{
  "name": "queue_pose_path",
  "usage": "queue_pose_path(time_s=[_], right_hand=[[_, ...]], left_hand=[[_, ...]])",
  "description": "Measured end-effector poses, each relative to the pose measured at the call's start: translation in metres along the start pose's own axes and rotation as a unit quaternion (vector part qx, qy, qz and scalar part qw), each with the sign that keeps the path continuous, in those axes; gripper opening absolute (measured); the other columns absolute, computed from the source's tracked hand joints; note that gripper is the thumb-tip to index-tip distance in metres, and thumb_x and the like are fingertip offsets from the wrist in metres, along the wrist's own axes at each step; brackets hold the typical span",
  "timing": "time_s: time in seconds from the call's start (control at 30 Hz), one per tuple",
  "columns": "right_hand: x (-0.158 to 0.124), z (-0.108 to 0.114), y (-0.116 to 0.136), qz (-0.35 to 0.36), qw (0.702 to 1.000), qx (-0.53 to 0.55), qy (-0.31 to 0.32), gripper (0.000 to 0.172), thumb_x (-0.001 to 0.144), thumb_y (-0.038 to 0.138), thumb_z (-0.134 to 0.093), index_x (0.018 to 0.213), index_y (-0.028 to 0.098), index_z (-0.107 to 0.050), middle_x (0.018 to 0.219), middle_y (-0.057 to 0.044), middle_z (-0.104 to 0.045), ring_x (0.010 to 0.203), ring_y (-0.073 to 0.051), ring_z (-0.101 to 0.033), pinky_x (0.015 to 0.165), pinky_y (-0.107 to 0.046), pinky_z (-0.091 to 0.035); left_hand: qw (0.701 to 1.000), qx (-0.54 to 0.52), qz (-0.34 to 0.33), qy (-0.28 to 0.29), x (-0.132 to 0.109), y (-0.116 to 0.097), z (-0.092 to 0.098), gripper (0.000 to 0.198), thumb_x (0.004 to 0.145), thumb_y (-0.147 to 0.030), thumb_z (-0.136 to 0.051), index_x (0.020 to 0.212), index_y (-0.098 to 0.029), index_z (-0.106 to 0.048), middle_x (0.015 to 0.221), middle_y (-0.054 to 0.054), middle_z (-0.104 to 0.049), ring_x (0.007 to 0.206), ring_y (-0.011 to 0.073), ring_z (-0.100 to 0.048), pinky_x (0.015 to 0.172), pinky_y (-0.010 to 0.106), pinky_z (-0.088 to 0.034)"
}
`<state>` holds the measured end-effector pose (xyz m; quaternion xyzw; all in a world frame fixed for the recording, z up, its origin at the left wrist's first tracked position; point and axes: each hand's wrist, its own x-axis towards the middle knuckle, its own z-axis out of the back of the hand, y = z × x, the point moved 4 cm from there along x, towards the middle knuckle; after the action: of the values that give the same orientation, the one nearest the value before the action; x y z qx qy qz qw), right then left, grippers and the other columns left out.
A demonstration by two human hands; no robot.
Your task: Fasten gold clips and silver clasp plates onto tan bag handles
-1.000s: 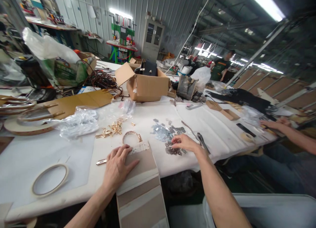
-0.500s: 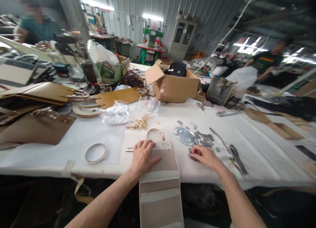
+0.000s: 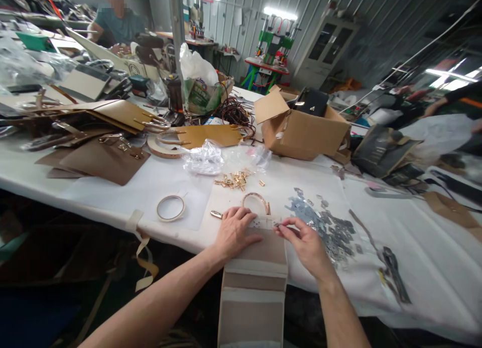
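My left hand (image 3: 238, 232) lies flat on the upper end of a long beige bag panel (image 3: 253, 308), thumb apart from the fingers. Between thumb and fingertips of my right hand (image 3: 304, 240) is a small metal plate (image 3: 277, 226), mostly covered, at the right part of the panel's pale perforated strip (image 3: 264, 222). A curved tan handle (image 3: 256, 196) stands out past the panel's far edge. Just left of my left hand rests a gold metal fitting (image 3: 216, 214). Right of my right hand spreads a pile of small grey metal plates (image 3: 333, 230).
Gold fittings (image 3: 234, 180) lie beyond the handle, near crumpled clear plastic (image 3: 205, 158). A tape roll (image 3: 170, 208) sits to the left, brown bag pieces (image 3: 103, 157) farther left. An open cardboard box (image 3: 307, 134) stands behind. A co-worker (image 3: 118, 24) is at the back left.
My right hand has moved left from the metal plate pile to the panel's strip, carrying a small plate. My left hand stays on the panel. The view has turned left.
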<state>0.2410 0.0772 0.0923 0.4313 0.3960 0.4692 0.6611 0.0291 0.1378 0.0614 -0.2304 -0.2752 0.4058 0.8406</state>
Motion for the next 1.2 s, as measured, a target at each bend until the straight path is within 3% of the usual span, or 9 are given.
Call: queue_pose_path(time_s=[0.13,0.3,0.47,0.8,1.2], right_hand=[[0.023,-0.03,0.014,0.051,0.988,-0.139,0.054,0.029,0.087,0.05,-0.07,0.093,0.021,-0.074,0.091,-0.004,-0.077,0.081,-0.021,-0.07,0.079,-0.033,-0.056],[0.037,-0.035,0.012,0.076,0.973,-0.184,0.117,0.023,0.087,0.044,-0.068,0.087,0.022,-0.075,0.089,-0.004,-0.074,0.084,-0.02,-0.067,0.077,-0.032,-0.053],[0.041,-0.037,0.009,0.076,0.968,-0.195,0.139,0.022,0.085,0.043,-0.068,0.084,0.022,-0.077,0.089,-0.005,-0.075,0.085,-0.021,-0.067,0.078,-0.033,-0.052],[0.044,-0.041,0.001,0.055,0.974,-0.189,0.113,0.022,0.083,0.042,-0.069,0.085,0.022,-0.077,0.085,-0.004,-0.075,0.083,-0.021,-0.067,0.079,-0.033,-0.052],[0.046,-0.044,0.002,0.09,0.958,-0.252,0.102,0.016,0.086,0.036,-0.066,0.085,0.024,-0.077,0.081,-0.002,-0.072,0.074,-0.018,-0.064,0.07,-0.031,-0.049]], left_hand=[[1.0,-0.001,-0.005,-0.006,-0.001,0.004,-0.003,0.064,0.078,-0.054,-0.085,0.133,-0.032,-0.062,0.133,0.005,-0.063,0.126,0.0305,-0.05,0.108,0.049,-0.043],[1.0,-0.004,0.002,-0.005,0.0,0.007,-0.004,0.061,0.077,-0.056,-0.085,0.13,-0.032,-0.065,0.131,0.004,-0.063,0.126,0.0306,-0.049,0.106,0.048,-0.046],[1.0,-0.004,0.013,-0.001,0.001,0.006,-0.004,0.06,0.078,-0.057,-0.084,0.129,-0.032,-0.066,0.13,0.005,-0.064,0.121,0.0303,-0.052,0.101,0.048,-0.048],[1.0,-0.007,0.013,-0.001,0.002,0.005,-0.002,0.059,0.077,-0.052,-0.086,0.129,-0.032,-0.066,0.13,0.005,-0.064,0.119,0.0307,-0.053,0.103,0.048,-0.048],[1.0,-0.008,0.013,-0.003,0.002,0.004,0.0,0.055,0.079,-0.054,-0.084,0.127,-0.032,-0.067,0.129,0.004,-0.064,0.117,0.0297,-0.053,0.105,0.047,-0.047]])
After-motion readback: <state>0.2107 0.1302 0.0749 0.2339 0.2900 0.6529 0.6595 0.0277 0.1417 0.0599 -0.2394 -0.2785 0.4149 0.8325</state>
